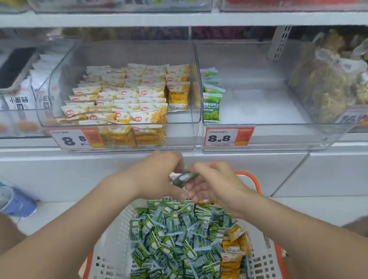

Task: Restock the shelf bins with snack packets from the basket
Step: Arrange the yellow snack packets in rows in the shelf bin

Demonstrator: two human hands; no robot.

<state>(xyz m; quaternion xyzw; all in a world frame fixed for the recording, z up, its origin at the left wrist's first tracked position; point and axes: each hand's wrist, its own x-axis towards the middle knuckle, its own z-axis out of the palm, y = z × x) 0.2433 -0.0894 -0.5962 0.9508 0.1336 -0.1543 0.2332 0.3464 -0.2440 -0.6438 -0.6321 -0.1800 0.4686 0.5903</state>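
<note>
Fingers of both hands pinch a green packet above the basket.

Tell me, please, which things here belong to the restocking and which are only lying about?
Job: white basket; heap of packets in it; green packet, held by left hand and right hand; nearly empty bin.
Lying about: phone, upper left; blue container, low left.
</note>
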